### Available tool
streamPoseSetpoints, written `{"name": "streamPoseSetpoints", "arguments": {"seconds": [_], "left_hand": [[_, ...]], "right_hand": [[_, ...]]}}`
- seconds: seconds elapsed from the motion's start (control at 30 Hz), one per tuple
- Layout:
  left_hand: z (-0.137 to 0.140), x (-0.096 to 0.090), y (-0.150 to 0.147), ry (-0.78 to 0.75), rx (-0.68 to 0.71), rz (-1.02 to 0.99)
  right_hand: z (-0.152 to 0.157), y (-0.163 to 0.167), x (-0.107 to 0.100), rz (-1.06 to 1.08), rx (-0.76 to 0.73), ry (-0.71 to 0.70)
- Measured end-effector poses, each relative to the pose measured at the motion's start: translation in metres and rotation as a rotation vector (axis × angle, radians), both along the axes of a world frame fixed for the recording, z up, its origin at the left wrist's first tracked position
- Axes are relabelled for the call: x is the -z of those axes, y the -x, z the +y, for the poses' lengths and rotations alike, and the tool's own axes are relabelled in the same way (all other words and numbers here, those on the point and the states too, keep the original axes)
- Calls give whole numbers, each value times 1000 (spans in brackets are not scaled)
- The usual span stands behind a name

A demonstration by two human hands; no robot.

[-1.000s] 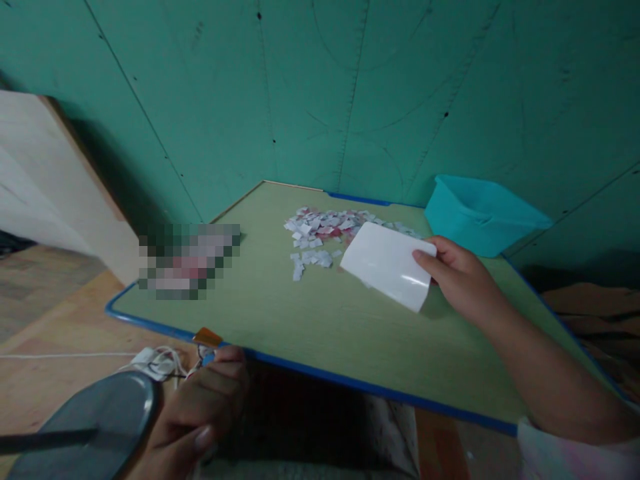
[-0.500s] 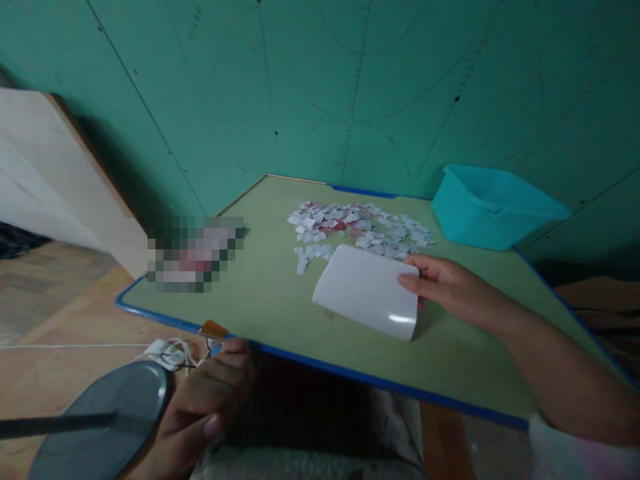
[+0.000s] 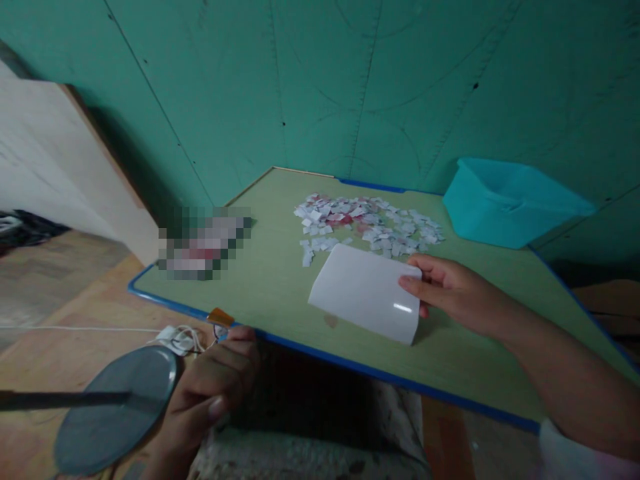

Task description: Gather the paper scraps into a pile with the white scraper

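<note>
My right hand (image 3: pixel 440 290) grips the right edge of a glossy white sheet (image 3: pixel 367 293), thumb on top and fingers beneath. The sheet bends slightly and is tilted above the table, its lower right corner catching the light. Beyond it lies a spread-out pile of small paper scraps (image 3: pixel 350 217), mostly white with some pink and red. At the table's front edge my left hand (image 3: pixel 215 380) is closed with its fingers curled. Just past its knuckles shows an orange piece (image 3: pixel 220 317) with a bit of blue; whether the hand holds it I cannot tell.
A turquoise bin (image 3: pixel 515 207) stands at the table's (image 3: pixel 270 287) back right. A blurred-out flat item (image 3: pixel 207 248) lies at the left. On the floor are a round grey base with a pole (image 3: pixel 115 420) and a white cable bundle (image 3: pixel 180 340). The green wall rises behind.
The whole view has shifted, so the table and bin appear slightly farther right. The sheet stays in my right hand and sits slightly lower against the scraps; my left hand stays closed.
</note>
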State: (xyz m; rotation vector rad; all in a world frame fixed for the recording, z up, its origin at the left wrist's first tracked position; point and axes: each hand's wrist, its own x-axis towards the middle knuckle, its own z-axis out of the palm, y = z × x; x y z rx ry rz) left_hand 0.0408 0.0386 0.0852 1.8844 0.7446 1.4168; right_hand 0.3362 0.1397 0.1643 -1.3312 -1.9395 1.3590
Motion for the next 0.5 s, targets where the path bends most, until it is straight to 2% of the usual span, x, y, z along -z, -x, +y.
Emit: {"name": "streamPoseSetpoints", "arguments": {"seconds": [0.13, 0.23, 0.33, 0.5], "left_hand": [[1, 7, 4, -10, 57, 0], [1, 10, 4, 29, 14, -24], [0, 7, 2, 7, -63, -45], [-1, 0, -4, -43, -134, 70]], "right_hand": [[-5, 4, -3, 33, -27, 41], [-3, 1, -1, 29, 11, -5], [-3, -1, 2, 7, -5, -14], [-11, 3, 3, 15, -103, 69]]}}
